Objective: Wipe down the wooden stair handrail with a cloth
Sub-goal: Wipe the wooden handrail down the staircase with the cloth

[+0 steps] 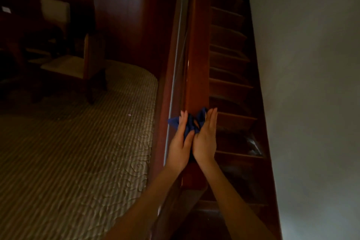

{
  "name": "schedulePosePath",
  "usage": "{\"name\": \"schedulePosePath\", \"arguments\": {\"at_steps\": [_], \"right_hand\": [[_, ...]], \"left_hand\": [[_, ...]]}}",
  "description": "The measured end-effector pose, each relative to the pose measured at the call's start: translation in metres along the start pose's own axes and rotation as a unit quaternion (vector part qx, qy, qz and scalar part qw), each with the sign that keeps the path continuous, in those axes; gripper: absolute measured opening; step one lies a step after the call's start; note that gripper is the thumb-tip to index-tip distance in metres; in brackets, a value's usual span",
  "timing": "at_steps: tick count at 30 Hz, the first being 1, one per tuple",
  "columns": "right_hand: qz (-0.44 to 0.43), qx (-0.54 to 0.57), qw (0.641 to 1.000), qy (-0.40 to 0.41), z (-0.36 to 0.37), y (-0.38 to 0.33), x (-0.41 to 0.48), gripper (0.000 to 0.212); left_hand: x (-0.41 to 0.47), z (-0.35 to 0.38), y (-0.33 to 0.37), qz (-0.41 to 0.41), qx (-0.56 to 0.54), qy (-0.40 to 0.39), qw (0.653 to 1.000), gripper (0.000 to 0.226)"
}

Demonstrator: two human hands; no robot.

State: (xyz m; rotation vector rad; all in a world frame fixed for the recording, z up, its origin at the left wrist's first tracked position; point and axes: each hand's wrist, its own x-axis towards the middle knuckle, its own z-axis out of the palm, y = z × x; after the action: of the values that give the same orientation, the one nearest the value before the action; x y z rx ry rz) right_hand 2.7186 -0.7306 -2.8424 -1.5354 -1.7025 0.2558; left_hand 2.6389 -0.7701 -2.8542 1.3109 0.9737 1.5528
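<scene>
On the dark polished wooden handrail (pixel 196 68), a crumpled blue cloth (pixel 200 118) is sandwiched between straight-fingered left hand (pixel 180 140) and right hand (pixel 206 138); even pressure on both sides is advised.

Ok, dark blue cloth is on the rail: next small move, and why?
Probably slide the dark blue cloth forward along the reddish-brown wooden handrail: left hand and right hand press it from both sides, and much rail lies ahead.
</scene>
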Motion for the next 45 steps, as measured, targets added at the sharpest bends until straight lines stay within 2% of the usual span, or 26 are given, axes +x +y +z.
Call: {"name": "schedulePosePath", "arguments": {"at_steps": [2,4,7,11,16,22,27,31,33,35,36,38,40,42,43,45], "right_hand": [[-0.006,0.069,0.997,-0.018,-0.003,0.013,-0.035,0.079],[-0.003,0.086,0.996,-0.028,-0.003,0.020,-0.037,0.075],[0.054,0.108,0.992,-0.042,0.000,0.013,0.008,0.065],[0.023,0.178,0.983,-0.034,0.000,0.002,0.062,0.056],[0.011,0.269,0.962,-0.054,-0.004,0.011,0.047,0.057],[-0.012,0.258,0.966,-0.028,0.000,0.033,-0.029,0.060],[-0.031,0.268,0.962,-0.042,-0.003,0.033,-0.028,0.057],[-0.044,0.325,0.943,-0.057,-0.008,0.044,-0.025,0.048],[-0.078,0.310,0.947,-0.019,-0.018,0.061,-0.019,0.041],[-0.131,0.293,0.947,-0.007,-0.039,0.073,-0.012,0.035],[-0.147,0.290,0.945,-0.036,-0.051,0.075,-0.007,0.033],[-0.151,0.280,0.936,-0.148,-0.076,0.073,-0.002,0.026],[-0.120,0.307,0.904,-0.273,-0.096,0.067,-0.001,0.025],[-0.068,0.382,0.846,-0.365,-0.112,0.061,-0.005,0.044],[-0.066,0.395,0.829,-0.390,-0.117,0.058,-0.007,0.054],[-0.097,0.370,0.820,-0.425,-0.119,0.054,-0.014,0.067]], "left_hand": [[-0.040,0.003,-0.011,0.009,0.013,0.002,1.000,0.060],[-0.058,0.003,-0.016,0.033,0.014,0.001,0.999,0.063],[-0.008,0.000,-0.011,0.011,0.072,0.012,0.997,0.063],[0.056,0.002,0.002,0.017,0.138,0.035,0.990,0.064],[0.032,0.010,0.001,0.019,0.183,0.061,0.981,0.063],[-0.052,0.016,-0.025,-0.001,0.174,0.099,0.980,0.061],[-0.055,0.025,-0.018,0.001,0.211,0.127,0.969,0.056],[-0.055,0.024,-0.005,-0.007,0.157,0.169,0.973,0.041],[-0.054,0.021,0.005,0.001,0.136,0.203,0.970,0.036],[-0.053,0.021,0.019,0.029,0.154,0.203,0.967,0.039],[-0.051,0.022,0.028,0.042,0.167,0.182,0.968,0.039],[-0.040,0.027,0.043,0.059,0.198,0.131,0.970,0.037],[-0.027,0.032,0.056,0.071,0.225,0.092,0.967,0.035],[-0.015,0.038,0.070,0.084,0.236,0.065,0.966,0.035],[-0.010,0.043,0.076,0.092,0.237,0.051,0.966,0.035],[-0.003,0.054,0.088,0.102,0.246,0.008,0.964,0.036]]}}
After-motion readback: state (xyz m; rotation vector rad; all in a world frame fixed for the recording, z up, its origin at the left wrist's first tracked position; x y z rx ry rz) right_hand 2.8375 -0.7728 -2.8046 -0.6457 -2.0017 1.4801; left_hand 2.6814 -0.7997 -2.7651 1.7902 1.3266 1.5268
